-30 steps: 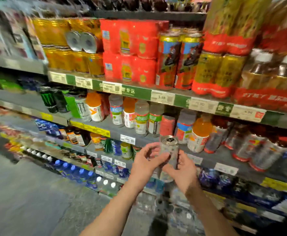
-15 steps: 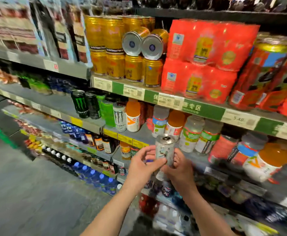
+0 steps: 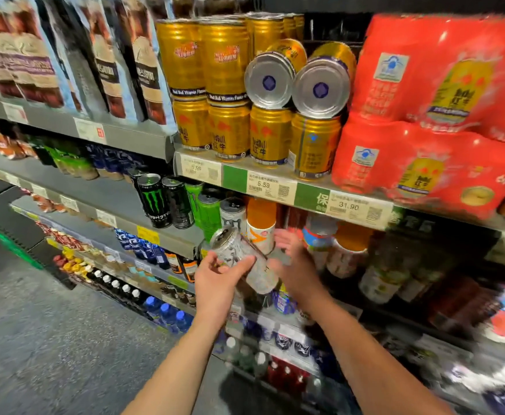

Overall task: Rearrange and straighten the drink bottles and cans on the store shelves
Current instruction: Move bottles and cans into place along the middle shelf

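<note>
A tall white can (image 3: 246,260) is held in front of the shelves, tilted with its top toward the upper left. It is gripped by the left hand (image 3: 220,280), whose thumb and fingers are curled around the can's middle from below. The right hand (image 3: 297,269) is blurred by motion; its fingers appear spread and it lies just beside the can's lower end, but whether the can is touched by it cannot be told. Directly behind the can, a row of black and green energy cans (image 3: 167,202), a white can (image 3: 233,214) and an orange-capped bottle (image 3: 260,223) are ranged upright on the middle shelf (image 3: 167,238). On the shelf above, gold cans (image 3: 230,130) are stacked two high, with two gold cans laid on their sides (image 3: 296,82), silver bases outward. Red multipacks (image 3: 425,115) are stacked just beside them, to the right.
</note>
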